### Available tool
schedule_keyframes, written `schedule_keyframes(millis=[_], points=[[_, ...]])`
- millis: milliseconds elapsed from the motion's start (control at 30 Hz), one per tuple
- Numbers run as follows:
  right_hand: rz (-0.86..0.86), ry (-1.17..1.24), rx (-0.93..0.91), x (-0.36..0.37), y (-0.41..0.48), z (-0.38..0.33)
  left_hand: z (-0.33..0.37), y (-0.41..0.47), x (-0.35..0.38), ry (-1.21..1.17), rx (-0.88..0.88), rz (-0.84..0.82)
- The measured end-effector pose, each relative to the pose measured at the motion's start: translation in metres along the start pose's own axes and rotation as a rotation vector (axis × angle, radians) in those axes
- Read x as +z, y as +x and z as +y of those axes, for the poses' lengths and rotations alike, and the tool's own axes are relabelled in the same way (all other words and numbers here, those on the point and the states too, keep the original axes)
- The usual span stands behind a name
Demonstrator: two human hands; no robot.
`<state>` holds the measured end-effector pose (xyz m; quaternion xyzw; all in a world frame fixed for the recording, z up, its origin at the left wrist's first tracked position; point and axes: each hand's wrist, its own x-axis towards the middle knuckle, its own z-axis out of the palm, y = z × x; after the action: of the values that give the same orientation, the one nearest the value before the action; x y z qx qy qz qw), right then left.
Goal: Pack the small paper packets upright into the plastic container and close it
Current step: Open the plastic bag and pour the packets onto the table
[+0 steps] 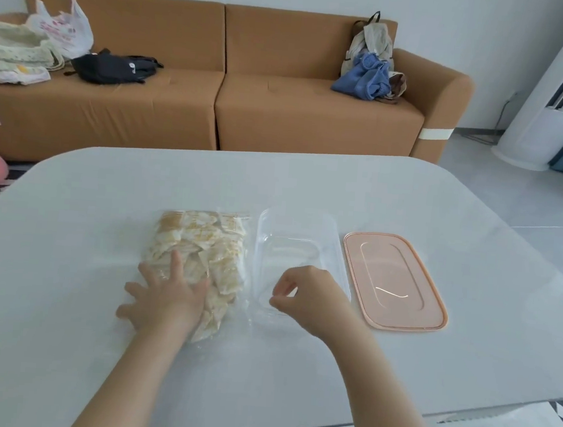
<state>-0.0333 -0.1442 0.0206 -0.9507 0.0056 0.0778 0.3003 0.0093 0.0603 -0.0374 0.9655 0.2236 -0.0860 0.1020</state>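
Observation:
A clear plastic bag [204, 241] full of small white-and-yellow paper packets lies on the white table [106, 199]. My left hand [166, 293] rests flat on the bag's near end, fingers spread. Right of the bag stands the clear plastic container [297, 234], open, with nothing visible inside. My right hand [307, 296] hovers over the container's near end with fingers curled and thumb and forefinger pinched close; I cannot tell whether it touches the rim. The pink lid [394, 281] lies flat on the table to the right of the container.
A brown sofa [248, 109] stands behind the table with bags and cloth on it. A white standing unit [551, 100] is at the far right. The table's near edge runs below my forearms, with patterned floor at lower right.

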Motion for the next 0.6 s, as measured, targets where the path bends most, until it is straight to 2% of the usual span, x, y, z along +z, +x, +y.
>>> schedule_keyframes(millis=[133, 267, 333, 467, 533, 600], points=[[0.109, -0.004, 0.029, -0.008, 0.003, 0.017, 0.024, 0.001, 0.019, -0.116, 0.064, 0.176], [0.099, 0.013, 0.0, -0.009, 0.002, 0.023, 0.038, 0.01, 0.024, -0.462, 0.211, 0.199], [0.101, -0.048, 0.023, -0.008, 0.003, 0.026, 0.034, 0.012, 0.026, -0.528, 0.325, 0.185], [0.239, -0.087, 0.009, -0.006, 0.002, 0.025, 0.012, 0.007, 0.01, -0.234, 0.579, 0.037], [0.339, 0.051, -0.069, 0.001, -0.001, 0.014, -0.001, 0.0, 0.002, -0.067, 0.676, -0.077], [0.298, 0.167, -0.08, 0.01, -0.005, 0.002, -0.011, -0.008, -0.002, 0.022, 0.734, -0.121]])
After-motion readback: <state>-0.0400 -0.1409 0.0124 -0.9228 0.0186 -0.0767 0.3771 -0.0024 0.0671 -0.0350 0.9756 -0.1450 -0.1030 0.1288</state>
